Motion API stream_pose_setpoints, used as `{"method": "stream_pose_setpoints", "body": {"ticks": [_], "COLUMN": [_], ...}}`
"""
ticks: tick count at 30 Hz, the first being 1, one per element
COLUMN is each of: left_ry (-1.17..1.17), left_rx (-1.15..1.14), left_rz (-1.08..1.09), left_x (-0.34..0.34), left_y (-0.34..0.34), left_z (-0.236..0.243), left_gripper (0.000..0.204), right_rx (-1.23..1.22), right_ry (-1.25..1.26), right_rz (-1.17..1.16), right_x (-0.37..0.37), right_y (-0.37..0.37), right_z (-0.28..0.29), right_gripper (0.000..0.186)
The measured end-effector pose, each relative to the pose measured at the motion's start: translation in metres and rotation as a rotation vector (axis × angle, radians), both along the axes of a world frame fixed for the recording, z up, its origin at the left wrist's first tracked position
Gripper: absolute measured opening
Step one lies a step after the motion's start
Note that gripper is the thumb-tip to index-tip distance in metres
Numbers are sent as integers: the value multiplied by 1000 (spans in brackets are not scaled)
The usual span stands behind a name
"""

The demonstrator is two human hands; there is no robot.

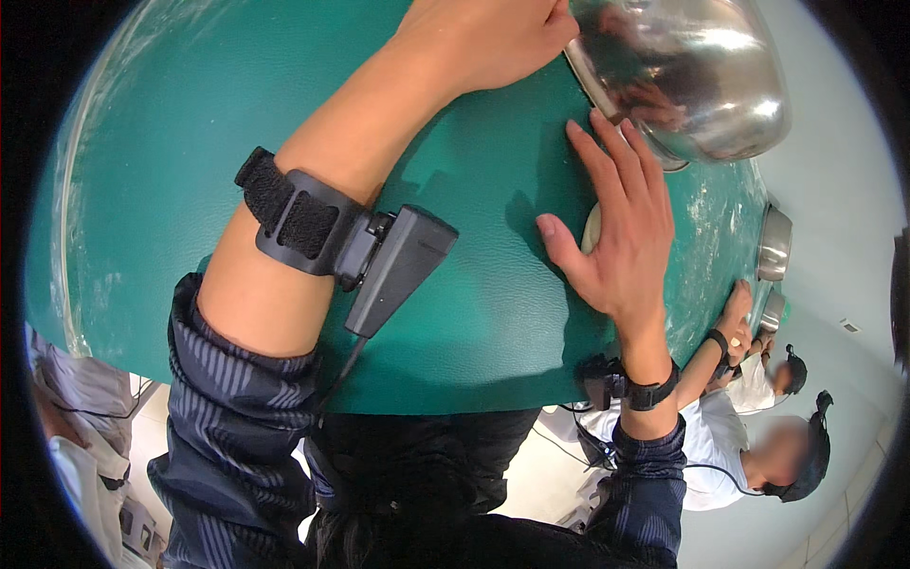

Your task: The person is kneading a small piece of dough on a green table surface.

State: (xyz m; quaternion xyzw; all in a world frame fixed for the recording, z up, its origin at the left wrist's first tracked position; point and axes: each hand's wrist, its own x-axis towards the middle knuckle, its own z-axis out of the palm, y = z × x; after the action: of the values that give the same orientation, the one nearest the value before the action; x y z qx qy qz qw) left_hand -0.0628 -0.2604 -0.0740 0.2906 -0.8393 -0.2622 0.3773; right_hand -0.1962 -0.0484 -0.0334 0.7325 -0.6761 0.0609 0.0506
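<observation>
A shiny metal bowl is at the top right of the head view, tilted above the green table. My left hand reaches to the top edge with its fingers curled in at the bowl's rim. Part of that hand lies outside the picture. My right hand is spread over the table, palm down, with its fingertips close to the lower rim of the bowl. Beneath its palm a pale, rounded piece, looking like dough, peeks out beside the thumb. Most of that piece is hidden.
The green table carries white powdery smears along its left and right sides. Farther right stand a metal bowl and a smaller metal container. Two people in white with dark caps are at the right edge; another person is at lower left.
</observation>
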Motion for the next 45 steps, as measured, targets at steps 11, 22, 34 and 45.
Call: {"method": "stream_pose_setpoints", "body": {"ticks": [11, 22, 34, 45], "left_ry": [-3, -2, 20, -32], "left_rx": [-14, -13, 52, 63], "left_rz": [7, 18, -55, -56], "left_x": [3, -1, 4, 2], "left_y": [0, -1, -8, -2], "left_z": [2, -3, -4, 4], "left_gripper": [28, 28, 20, 22], "right_rx": [-124, -228, -256, -592], "right_ry": [-86, -202, -686, -1551], "right_rz": [55, 30, -289, -503], "right_x": [0, -2, -36, -68], "right_y": [-22, -34, 5, 128], "right_z": [-4, -8, 11, -13], "right_gripper": [55, 24, 40, 66]}}
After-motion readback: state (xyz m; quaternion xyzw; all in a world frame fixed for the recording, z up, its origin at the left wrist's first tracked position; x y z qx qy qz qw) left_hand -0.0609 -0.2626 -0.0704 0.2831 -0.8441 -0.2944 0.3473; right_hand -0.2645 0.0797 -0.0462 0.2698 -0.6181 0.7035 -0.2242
